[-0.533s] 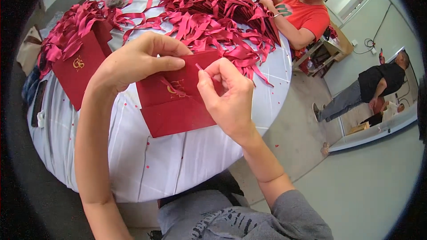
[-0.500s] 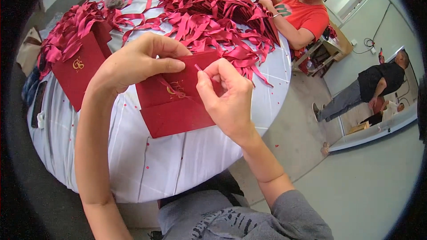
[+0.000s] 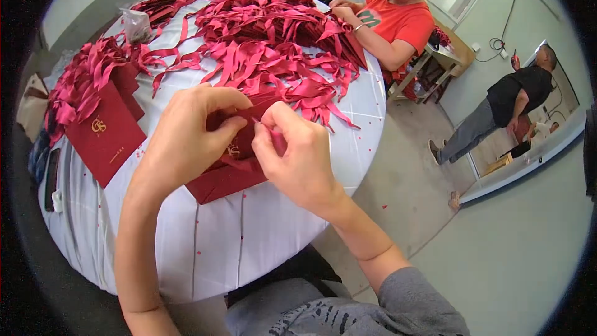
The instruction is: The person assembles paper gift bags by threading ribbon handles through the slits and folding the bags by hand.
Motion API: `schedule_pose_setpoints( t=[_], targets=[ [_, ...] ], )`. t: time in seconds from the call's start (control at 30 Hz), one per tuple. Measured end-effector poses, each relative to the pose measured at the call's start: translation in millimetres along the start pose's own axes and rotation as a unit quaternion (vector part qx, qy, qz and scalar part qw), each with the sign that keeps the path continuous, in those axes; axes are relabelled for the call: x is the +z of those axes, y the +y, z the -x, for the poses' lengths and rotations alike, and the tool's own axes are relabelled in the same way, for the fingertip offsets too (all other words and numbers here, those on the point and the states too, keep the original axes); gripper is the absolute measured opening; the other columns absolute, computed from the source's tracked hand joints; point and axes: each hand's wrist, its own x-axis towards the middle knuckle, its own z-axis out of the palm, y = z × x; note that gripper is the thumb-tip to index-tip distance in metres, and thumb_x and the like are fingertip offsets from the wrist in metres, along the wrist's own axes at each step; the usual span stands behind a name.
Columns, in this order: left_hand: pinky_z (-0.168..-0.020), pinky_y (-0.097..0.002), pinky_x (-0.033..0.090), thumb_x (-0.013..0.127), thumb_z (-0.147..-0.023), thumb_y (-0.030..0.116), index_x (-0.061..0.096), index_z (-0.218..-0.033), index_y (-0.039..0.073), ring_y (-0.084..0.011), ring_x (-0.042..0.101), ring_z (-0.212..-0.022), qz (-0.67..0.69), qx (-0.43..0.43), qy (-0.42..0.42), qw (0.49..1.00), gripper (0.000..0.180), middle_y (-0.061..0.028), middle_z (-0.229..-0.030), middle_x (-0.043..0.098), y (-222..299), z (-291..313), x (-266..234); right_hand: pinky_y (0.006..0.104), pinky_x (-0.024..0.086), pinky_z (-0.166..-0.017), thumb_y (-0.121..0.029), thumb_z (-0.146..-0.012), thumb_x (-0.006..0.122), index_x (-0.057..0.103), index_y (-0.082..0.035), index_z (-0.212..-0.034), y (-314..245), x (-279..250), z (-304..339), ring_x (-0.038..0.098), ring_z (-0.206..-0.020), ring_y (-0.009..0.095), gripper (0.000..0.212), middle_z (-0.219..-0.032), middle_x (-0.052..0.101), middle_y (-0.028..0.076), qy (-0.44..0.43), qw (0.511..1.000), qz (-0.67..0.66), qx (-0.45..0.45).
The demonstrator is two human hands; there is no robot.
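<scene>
A dark red paper bag (image 3: 214,185) with a gold emblem lies flat on the white-covered table under my two hands. My left hand (image 3: 186,134) is closed at the bag's top edge, thumb and fingers pinching it. Beside it my right hand (image 3: 298,158) is curled, and a bit of pink ribbon (image 3: 279,143) shows within its fingers. The two sets of fingertips are close together, and they hide much of the bag's upper part. Another red bag (image 3: 104,137) with the same emblem lies to the left, next to a heap of ribboned bags (image 3: 90,84).
A large pile of red bags with pink ribbons (image 3: 267,31) covers the table's far side. A clear plastic bag (image 3: 135,25) and a dark phone-like object (image 3: 52,171) lie at the left. A person in an orange-red shirt (image 3: 398,22) works across the table; another person (image 3: 519,96) stands at right.
Both hands have come closer together, the right one moving left to the left hand's fingertips. The bag has shifted slightly down and left. My view has turned a little.
</scene>
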Motion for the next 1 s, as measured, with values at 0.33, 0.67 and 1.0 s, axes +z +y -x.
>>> schedule_pose_setpoints(
  t=[0.33,0.67,1.0],
  targets=[
    [-0.071,-0.0364,0.043,0.059,-0.071,0.002,0.062,-0.085,0.001,-0.0301,0.057,-0.075,-0.061,0.059,0.029,0.996,0.014,-0.0141,-0.077,0.062,4.7,3.9,9.5,0.0395,0.046,-0.062,-0.012,-0.079,0.063,0.053,-0.002,-0.087,8.2,-13.4,-1.4,0.058,-0.071,0.032,0.016,-0.077,0.058,0.015,-0.022,0.998,-0.059,0.003],
    [-0.073,-0.0368,0.039,0.061,-0.07,-0.002,0.044,-0.092,0.003,-0.0284,0.057,-0.08,-0.062,0.075,0.044,0.994,0.028,-0.0111,-0.079,0.06,27.4,12.0,16.0,0.0386,0.042,-0.065,-0.018,-0.075,0.059,0.061,-0.001,-0.067,20.6,-55.8,-61.0,0.053,-0.07,0.029,0.019,-0.065,0.052,0.013,-0.218,0.964,0.031,-0.152],
    [-0.07,-0.0396,0.038,0.06,-0.072,0.0,0.048,-0.087,0.004,-0.032,0.05,-0.075,-0.203,0.137,0.03,0.969,0.02,-0.0138,-0.075,0.052,60.5,27.1,26.5,0.0233,0.043,-0.057,-0.022,-0.082,0.061,0.066,0.003,-0.081,1.3,-69.1,-101.1,0.052,-0.062,0.005,0.025,-0.065,0.061,0.001,-0.585,0.807,-0.024,0.072]
  ],
)
